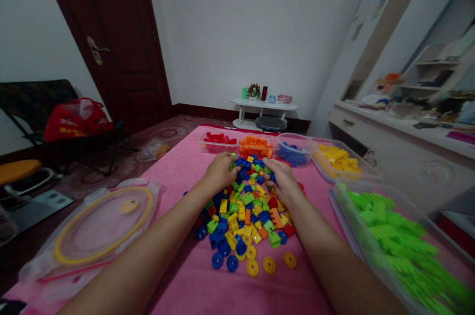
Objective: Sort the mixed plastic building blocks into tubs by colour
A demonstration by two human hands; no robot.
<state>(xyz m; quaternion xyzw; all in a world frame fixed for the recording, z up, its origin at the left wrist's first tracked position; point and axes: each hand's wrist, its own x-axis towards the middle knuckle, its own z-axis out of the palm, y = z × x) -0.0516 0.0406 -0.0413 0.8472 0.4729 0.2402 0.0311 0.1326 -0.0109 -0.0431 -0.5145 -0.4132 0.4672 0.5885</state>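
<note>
A large mixed pile of toy building bricks [247, 201] in blue, yellow, green, red and orange lies on the pink cloth. At the pile's far left side is my left hand [221, 170], thumb and fingers apart, touching the bricks. Opposite it, my right hand [282, 177] rests against the far right side, fingers spread and partly curled around the edge. A blue brick shows by its fingertips, but no firm grip is visible. Several yellow wheel-like rings [269, 265] and two blue rings [232, 263] lie at the pile's near edge.
Behind the pile stand clear tubs of red bricks [219, 140], orange bricks [256, 146] and blue bricks [293, 153]. Right are tubs of yellow bricks [339, 159] and green bricks [397, 236]. Clear lids [100, 228] lie left on the pink-covered table [178, 157].
</note>
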